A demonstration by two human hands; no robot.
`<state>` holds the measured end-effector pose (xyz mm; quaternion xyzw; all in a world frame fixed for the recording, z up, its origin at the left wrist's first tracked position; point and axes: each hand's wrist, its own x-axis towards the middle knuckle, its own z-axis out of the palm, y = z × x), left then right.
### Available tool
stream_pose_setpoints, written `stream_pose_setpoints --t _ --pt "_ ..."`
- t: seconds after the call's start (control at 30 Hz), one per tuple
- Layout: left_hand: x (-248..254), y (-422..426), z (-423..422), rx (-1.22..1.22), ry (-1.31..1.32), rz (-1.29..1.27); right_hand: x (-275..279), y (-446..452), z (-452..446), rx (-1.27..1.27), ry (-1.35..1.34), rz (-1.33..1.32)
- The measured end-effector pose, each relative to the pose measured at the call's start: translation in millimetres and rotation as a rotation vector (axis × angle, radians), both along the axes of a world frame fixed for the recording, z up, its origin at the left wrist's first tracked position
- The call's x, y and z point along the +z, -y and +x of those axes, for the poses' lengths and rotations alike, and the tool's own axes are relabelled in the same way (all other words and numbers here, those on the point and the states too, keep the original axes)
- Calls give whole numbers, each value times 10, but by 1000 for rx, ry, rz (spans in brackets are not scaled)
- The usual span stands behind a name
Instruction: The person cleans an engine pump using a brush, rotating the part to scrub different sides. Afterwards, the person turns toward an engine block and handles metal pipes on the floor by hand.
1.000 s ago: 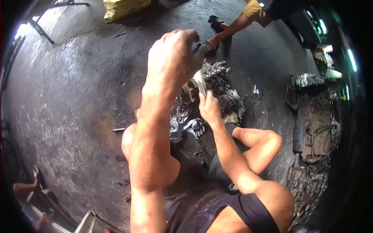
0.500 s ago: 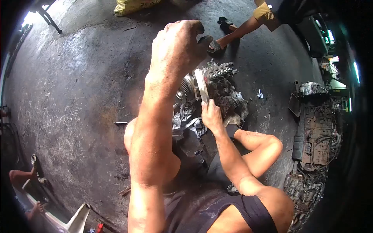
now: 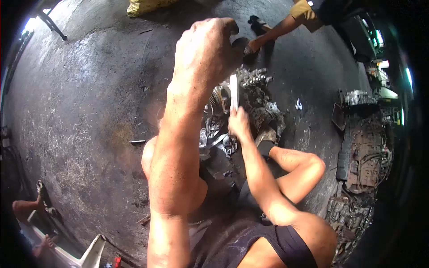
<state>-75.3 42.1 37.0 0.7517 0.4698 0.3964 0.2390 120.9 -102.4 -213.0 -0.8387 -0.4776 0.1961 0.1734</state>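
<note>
nearest my eyes, my left hand [image 3: 201, 51] was raised with its back to me and its fingers bent; the palm was hidden, so i could not tell how far it was closed or whether it had hold of anything. lower and further off, my right hand [image 3: 240, 123] was wrapped firmly around the near end of a pale flat bar [image 3: 235, 91], probably so that the rest of it jutted out clear of my knuckles. my right leg [image 3: 299, 172] was folded outward, which seemed to give that arm room. beyond my legs lay crumpled pale scraps [image 3: 223, 145], then a toothed ring [image 3: 217, 100] and a clump of metal parts [image 3: 254, 78], perhaps put there to be within easy reach; whether the bar touched them, i could not tell. past the clump came another person's leg [image 3: 279, 32], and furthest, a yellow sack [image 3: 149, 5] on the floor.
</note>
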Motion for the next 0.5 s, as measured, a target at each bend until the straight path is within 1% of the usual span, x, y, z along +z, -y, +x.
stream_pose_setpoints --t 0.03,0.07,0.13,0.17,0.23,0.3,0.33,0.37,0.4,0.43,0.47,0.5 --pt "-8 19 35 -25 16 -13 -100 -219 69 -105 -44 -18" --pt "-48 36 65 -21 16 0 -365 -464 196 -151 -148 -91" --pt "-109 67 89 -21 6 -3 -226 -1010 164 -269 -342 -115" --pt "-118 79 82 -13 5 -8 -40 -1119 80 -322 -373 -78" --pt "-89 94 51 -22 -2 8 67 -1007 -34 -191 -131 27" --pt "-46 61 24 -2 -7 10 -110 -484 -135 114 177 397" --pt "-8 28 24 -9 1 -51 101 -140 -284 144 37 300" --pt "-25 4 37 2 18 -14 323 53 -421 174 -108 204" --pt "-44 -15 51 15 30 25 299 73 -407 116 -89 146" --pt "-70 -14 57 26 38 59 244 132 -350 55 -75 82" --pt "-59 -5 57 0 27 63 -155 36 -136 -17 -50 202" --pt "-83 35 62 -16 33 29 -269 -217 35 -151 -97 118"
